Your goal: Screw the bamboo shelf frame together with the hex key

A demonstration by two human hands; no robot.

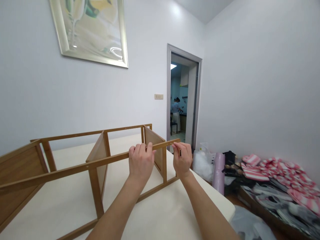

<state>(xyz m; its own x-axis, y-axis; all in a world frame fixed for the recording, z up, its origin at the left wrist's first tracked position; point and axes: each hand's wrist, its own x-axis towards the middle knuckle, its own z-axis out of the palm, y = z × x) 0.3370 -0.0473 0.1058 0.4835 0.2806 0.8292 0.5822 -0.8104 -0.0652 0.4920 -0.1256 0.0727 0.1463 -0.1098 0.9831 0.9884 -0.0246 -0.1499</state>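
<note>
A brown wooden shelf frame (107,161) lies on its side on a cream table (165,213), its panels standing across between the rails. My left hand (142,160) is closed around the near upper rail, fingers over the top. Near that rail's right end, my right hand (183,158) pinches a thin, small rod-like piece (172,143). Its tip points toward the rail; whether it touches the wood I cannot tell. Most of this piece is hidden by my fingers, with a dark bit showing below them.
Right of the table are a purple roll (219,173), a white plastic bag (203,165), pink-and-white striped fabric (280,173) and a box of grey items (282,206). Through the doorway (168,100) a person (176,110) stands at a counter. A framed picture (95,60) hangs on the wall.
</note>
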